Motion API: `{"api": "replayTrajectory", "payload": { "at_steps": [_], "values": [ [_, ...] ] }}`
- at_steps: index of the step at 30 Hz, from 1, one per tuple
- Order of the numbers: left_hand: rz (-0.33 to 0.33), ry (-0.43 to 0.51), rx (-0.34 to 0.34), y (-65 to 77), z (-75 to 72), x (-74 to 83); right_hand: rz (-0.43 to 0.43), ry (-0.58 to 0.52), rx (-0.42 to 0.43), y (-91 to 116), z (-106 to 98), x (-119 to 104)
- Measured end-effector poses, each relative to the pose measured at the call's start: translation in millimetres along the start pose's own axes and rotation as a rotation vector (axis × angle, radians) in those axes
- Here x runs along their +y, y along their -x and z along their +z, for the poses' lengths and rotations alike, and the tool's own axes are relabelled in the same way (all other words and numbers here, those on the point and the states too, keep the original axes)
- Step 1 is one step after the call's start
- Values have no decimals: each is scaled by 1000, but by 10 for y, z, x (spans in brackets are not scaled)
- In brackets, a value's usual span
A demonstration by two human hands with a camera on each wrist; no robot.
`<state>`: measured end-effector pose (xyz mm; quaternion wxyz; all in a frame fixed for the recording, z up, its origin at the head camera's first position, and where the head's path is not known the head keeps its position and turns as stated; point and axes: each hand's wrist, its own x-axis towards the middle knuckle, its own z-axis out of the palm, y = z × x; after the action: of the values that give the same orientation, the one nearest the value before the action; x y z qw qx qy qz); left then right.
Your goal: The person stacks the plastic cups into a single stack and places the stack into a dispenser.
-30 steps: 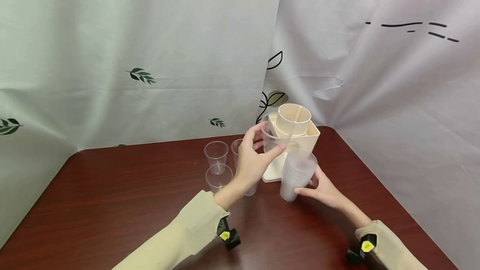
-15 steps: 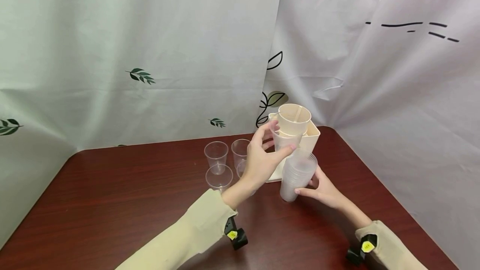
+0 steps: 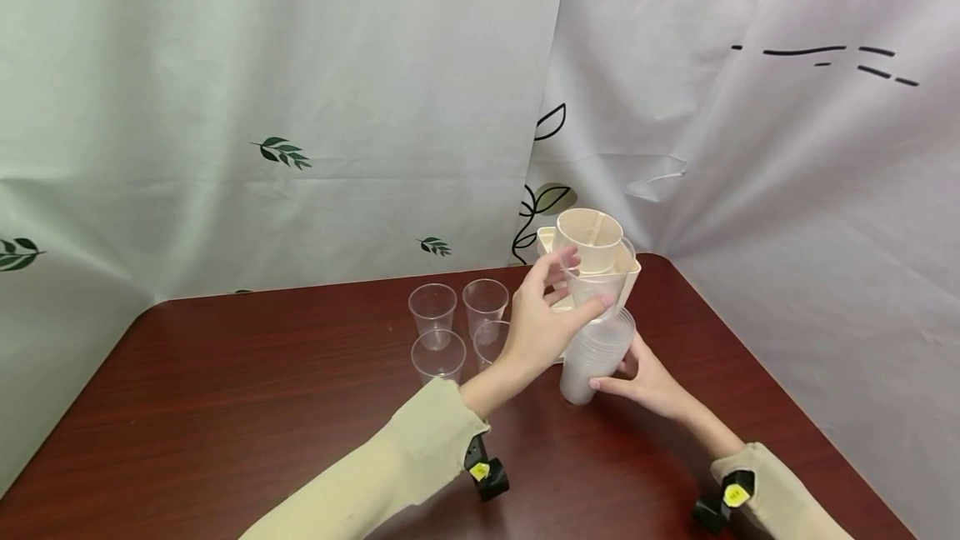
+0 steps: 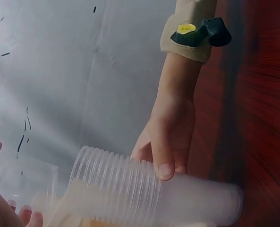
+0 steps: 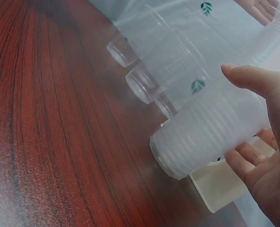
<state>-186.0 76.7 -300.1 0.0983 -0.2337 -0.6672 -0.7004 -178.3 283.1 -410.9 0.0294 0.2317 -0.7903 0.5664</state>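
My left hand (image 3: pixel 534 319) grips a single clear plastic cup (image 3: pixel 603 288) between thumb and fingers. That cup hangs directly above the mouth of a tall stack of nested clear plastic cups (image 3: pixel 588 367); whether the two touch I cannot tell. Low on the right, my right hand (image 3: pixel 647 377) holds the stack, thumb on the near side and fingers behind. In the left wrist view, the right hand's thumb presses the stack (image 4: pixel 196 198) just below its rims. The right wrist view shows the stack (image 5: pixel 201 135) tilted, its base near the tabletop.
Several clear cups (image 3: pixel 432 317) stand upright in a cluster left of the left hand. Behind the hands is a cream cup holder (image 3: pixel 588 244) with a round top tube, partly hidden. Curtains surround the dark red table (image 3: pixel 262 407).
My left hand has moved right with the single cup, from beside the cream holder to over the stack. The right hand and the stack have stayed in place.
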Motion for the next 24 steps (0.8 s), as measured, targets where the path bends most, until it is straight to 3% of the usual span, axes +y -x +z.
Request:
{"api": "replayTrajectory", "payload": {
  "at_steps": [24],
  "values": [
    [-107, -17, -68, -1, 56, -125, -4, -11, -4, 7, -3, 21]
  ]
}}
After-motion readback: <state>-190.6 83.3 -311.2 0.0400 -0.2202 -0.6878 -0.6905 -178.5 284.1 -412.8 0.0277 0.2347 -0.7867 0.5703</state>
